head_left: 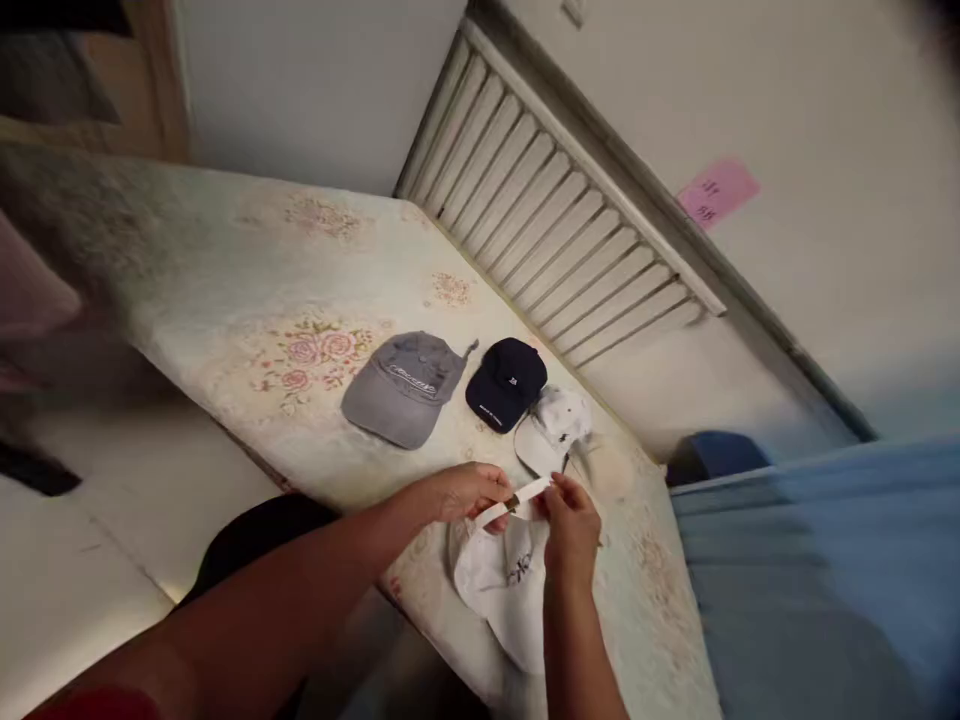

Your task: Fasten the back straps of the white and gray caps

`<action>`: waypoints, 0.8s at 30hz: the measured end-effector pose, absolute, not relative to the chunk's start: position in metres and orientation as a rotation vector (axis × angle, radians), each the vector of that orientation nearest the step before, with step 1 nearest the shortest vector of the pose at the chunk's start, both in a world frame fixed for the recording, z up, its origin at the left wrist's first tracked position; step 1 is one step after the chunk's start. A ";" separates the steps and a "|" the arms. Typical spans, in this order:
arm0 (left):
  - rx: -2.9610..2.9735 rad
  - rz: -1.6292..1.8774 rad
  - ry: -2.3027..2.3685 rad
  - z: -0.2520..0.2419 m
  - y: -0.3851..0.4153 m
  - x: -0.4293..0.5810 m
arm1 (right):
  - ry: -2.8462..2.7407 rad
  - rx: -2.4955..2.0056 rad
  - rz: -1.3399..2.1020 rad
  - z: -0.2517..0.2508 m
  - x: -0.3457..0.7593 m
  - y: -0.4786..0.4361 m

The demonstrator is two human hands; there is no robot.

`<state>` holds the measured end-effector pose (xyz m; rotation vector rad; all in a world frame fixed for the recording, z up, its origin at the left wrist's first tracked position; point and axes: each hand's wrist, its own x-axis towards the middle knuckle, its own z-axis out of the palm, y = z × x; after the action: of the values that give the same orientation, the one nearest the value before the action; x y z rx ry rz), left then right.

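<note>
White cap (491,580): curved brim (517,625) | flat strap (534,489), brassy buckle (513,503) | left fingers (491,474), right fingers (571,490) pinching strap

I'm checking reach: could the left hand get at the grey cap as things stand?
Probably yes: the grey cap lies near the left hand with nothing visible between them, though that hand would likely have to release the white strap first.

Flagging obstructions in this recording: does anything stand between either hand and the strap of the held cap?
Nothing visible does: the left hand and right hand both grip the strap. The other caps lie beyond them.
</note>
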<state>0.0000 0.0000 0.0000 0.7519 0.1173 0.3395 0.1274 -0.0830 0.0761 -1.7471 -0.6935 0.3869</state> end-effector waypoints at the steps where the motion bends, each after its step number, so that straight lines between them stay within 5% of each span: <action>1: 0.760 0.343 0.124 -0.001 0.000 0.001 | -0.687 -1.760 0.325 0.076 0.125 -0.092; 4: 0.777 0.350 0.153 -0.002 0.001 0.002 | -0.621 -1.761 0.308 0.071 0.117 -0.116; 14: 0.830 0.360 0.293 0.016 -0.004 -0.007 | -0.048 -1.299 1.082 0.050 0.084 -0.120; 24: 1.054 0.598 0.436 0.021 -0.002 -0.005 | -0.157 -1.187 1.097 0.048 0.095 -0.089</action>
<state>-0.0048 -0.0019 0.0214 1.0545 0.4363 0.5984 0.0954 -0.0890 0.0477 -1.1874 -0.1568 1.0972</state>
